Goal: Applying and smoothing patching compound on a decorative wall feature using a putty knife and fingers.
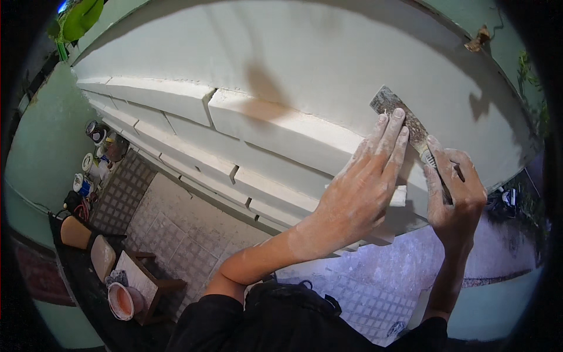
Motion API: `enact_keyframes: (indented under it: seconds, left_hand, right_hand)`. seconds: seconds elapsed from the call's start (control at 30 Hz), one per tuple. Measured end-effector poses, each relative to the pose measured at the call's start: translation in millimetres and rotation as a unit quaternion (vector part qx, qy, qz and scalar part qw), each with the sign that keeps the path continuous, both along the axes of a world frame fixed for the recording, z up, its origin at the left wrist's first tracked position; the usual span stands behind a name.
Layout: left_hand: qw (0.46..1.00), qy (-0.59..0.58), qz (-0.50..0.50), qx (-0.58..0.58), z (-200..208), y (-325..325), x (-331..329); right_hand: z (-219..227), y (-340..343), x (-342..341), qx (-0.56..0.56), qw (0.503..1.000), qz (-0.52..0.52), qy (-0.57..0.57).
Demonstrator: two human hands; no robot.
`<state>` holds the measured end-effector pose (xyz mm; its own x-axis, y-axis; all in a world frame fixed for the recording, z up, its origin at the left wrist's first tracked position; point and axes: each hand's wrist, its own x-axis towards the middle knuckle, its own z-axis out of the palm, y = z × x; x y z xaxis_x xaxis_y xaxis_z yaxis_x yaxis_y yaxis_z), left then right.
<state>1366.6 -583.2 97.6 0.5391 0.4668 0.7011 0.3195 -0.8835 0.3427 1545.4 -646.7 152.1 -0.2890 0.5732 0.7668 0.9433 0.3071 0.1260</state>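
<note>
A putty knife point(415, 124) with a smeared metal blade lies slanted against the smooth white wall point(328, 53), above the raised white blocks point(287, 120). My right hand point(460, 190) is closed around its handle. My left hand point(360, 182) has its fingers stretched out, their tips at the blade's edge. White dust or plaster coats the fingers of both hands. Just under my left palm, a small white end piece point(400, 196) sticks out; whether it belongs to the blocks I cannot tell.
Rows of white blocks with dark gaps step down toward the tiled floor point(187, 234). At lower left are a wooden chair point(141, 281) and an orange-lined bucket point(124, 301). Several cans point(85, 183) line the left wall. A green leaf point(81, 20) hangs at upper left.
</note>
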Motion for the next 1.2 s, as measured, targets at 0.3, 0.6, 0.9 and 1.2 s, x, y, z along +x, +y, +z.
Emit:
enact_keyframes:
  seconds: [0.3, 0.6, 0.9, 1.2]
  left_hand:
    - [0.999, -0.028, 0.027, -0.011, 6.0, 12.9, -38.4]
    - [0.995, -0.037, 0.089, -0.022, 3.3, 28.6, -62.9]
    - [0.999, -0.023, 0.036, 0.007, 0.1, -5.0, -13.4]
    - [0.999, 0.001, 0.04, 0.021, -4.4, 7.3, -2.1]
  right_hand:
    - [4.7, 25.5, -39.6, -0.001, 0.999, 0.052, 0.015]
    - [-0.2, 51.1, -64.3, -0.047, 0.997, 0.054, 0.04]
    - [-9.2, 3.1, -4.5, 0.006, 0.997, 0.066, 0.04]
    - [-4.3, 8.4, -1.3, -0.003, 0.999, 0.043, 0.029]
